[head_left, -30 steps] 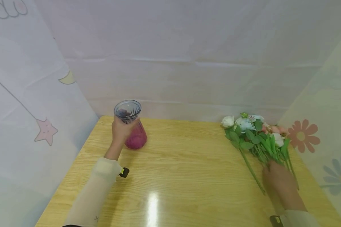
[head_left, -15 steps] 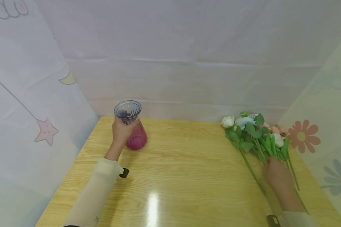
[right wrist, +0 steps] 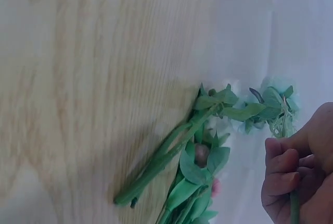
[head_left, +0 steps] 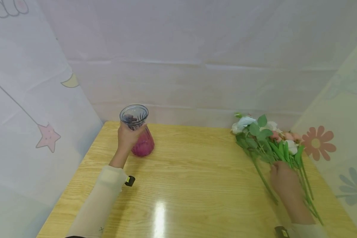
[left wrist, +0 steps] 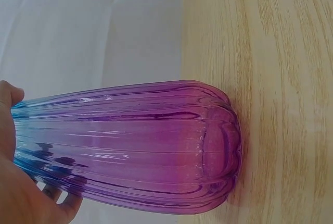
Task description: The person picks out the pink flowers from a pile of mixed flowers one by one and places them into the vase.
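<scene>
A ribbed glass vase (head_left: 138,132), blue at the neck and magenta at the base, stands at the table's back left; my left hand (head_left: 128,136) grips its neck. In the left wrist view the vase (left wrist: 130,146) fills the frame beside my palm (left wrist: 21,193). At the right, my right hand (head_left: 282,177) holds the green stem of an artificial flower (head_left: 247,120) raised off a bunch of flowers (head_left: 281,145) lying on the table. The right wrist view shows curled fingers (right wrist: 283,172) round a thin stem, with other stems (right wrist: 171,161) on the wood below.
The wooden table (head_left: 190,185) is enclosed by pale fabric walls (head_left: 196,66) behind and on both sides, printed with a star (head_left: 48,137) at left and flowers (head_left: 315,142) at right. A glare patch lies near the front edge.
My right hand has closed round a stem and lifted it; the pale blue bloom rose and shifted left above the bunch. The left hand and vase stayed put.
</scene>
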### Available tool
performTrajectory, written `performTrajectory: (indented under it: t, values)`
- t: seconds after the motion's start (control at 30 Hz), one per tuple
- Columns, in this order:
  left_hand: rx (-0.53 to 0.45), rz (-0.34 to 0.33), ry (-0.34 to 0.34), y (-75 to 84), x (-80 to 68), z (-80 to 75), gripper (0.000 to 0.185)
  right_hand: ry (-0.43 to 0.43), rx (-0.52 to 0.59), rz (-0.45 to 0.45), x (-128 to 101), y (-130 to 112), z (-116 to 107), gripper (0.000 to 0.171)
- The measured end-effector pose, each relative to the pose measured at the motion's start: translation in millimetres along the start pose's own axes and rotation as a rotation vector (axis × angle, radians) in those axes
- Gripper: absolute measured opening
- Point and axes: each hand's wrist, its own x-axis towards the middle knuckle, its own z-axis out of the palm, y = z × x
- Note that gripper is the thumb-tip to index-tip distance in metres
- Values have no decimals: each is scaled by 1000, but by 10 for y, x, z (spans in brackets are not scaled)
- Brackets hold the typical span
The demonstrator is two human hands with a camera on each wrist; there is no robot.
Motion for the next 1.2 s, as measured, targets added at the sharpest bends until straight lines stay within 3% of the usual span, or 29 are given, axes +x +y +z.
performTrajectory:
  t: [0.13,0.37,0.5,0.7,1.0,1.2]
  values:
    - [3,-5,1,7,-7,7,87,-13,50,-11,-25,-57,53,47]
    - [10,15,3,2,-6,10,87,78,95,-59,-61,-110,212,46]
    - [5,17,5,-1,-3,10,86,81,94,-79,-54,-160,266,46]
    - [28,-10,3,-16,-1,9,83,13,78,-98,-23,-162,334,42]
    - [28,-17,6,8,-7,7,82,-129,21,-33,35,-48,385,45]
    - [36,-16,6,6,-8,9,82,-101,-28,-94,46,-15,405,31]
